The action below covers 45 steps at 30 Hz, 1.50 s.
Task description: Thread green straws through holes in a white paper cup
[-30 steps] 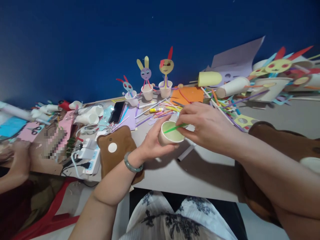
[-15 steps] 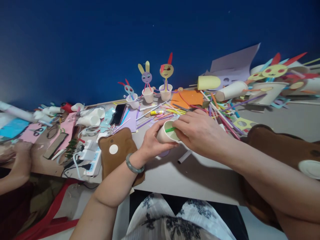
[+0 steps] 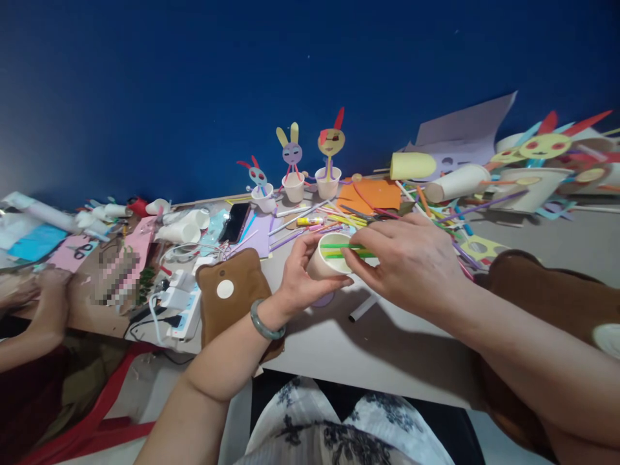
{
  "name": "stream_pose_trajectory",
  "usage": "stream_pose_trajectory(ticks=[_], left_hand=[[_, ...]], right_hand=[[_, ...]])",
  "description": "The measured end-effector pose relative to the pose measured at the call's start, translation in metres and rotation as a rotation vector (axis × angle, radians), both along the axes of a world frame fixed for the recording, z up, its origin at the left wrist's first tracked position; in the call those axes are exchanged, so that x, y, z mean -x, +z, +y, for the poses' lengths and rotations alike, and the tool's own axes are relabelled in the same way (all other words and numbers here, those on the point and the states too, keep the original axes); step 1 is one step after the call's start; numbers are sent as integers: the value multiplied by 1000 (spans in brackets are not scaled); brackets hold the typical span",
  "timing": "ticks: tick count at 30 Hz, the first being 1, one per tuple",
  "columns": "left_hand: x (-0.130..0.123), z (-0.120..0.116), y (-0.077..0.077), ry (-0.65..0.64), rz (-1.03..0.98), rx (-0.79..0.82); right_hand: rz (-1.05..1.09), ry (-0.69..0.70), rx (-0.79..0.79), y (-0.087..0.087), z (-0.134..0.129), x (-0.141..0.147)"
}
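Observation:
My left hand [image 3: 301, 279] is wrapped around a white paper cup [image 3: 318, 266], its mouth tilted toward my right hand. Between the thumb and fingers of my right hand [image 3: 409, 255] are thin green and yellow sticks [image 3: 338, 247]. Their left ends lie across the opening and reach into the cup; whether they touch its inside I cannot tell. Below the cup, a white tube [image 3: 363, 308] rests on the table. Behind my hands stand paper cups [image 3: 328, 185] bearing paper rabbit figures [image 3: 292, 154].
Colored sticks [image 3: 310, 227], scissors [image 3: 361, 214] and orange paper [image 3: 372, 194] lie beyond my hands. Brown cushion-like pads [image 3: 237, 290] flank me. Left are a phone [image 3: 236, 223], a power strip [image 3: 188, 313] and another person's arm [image 3: 51, 310]. A blue wall [image 3: 310, 84] rises behind.
My right hand has drawn back slightly to the right from the cup. More of the green and yellow sticks now shows across the cup's mouth. The whole view has shifted a little.

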<state>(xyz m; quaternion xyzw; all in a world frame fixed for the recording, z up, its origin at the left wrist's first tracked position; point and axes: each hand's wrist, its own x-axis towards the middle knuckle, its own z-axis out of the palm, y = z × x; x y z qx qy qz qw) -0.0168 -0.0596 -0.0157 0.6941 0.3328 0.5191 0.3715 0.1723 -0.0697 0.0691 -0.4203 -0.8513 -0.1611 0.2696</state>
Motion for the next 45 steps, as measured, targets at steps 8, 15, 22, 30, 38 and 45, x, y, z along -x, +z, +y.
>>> stream_pose_trajectory(ticks=[8,15,22,30,38,45], left_hand=[[1,-4,-4,38,-59,73],[-1,-7,0,52,-131,154],[-1,-6,2,45,-102,150],[1,-6,-3,80,-22,24],[-5,-6,-14,114,27,-53],[-7,-9,-17,158,79,-71]], right_hand=[[34,23,-16,2,-5,2],[45,29,-49,1,-6,2],[52,19,-37,0,-7,3],[64,43,1,-3,-4,6],[37,110,134,-5,0,3],[65,81,234,-8,3,4]])
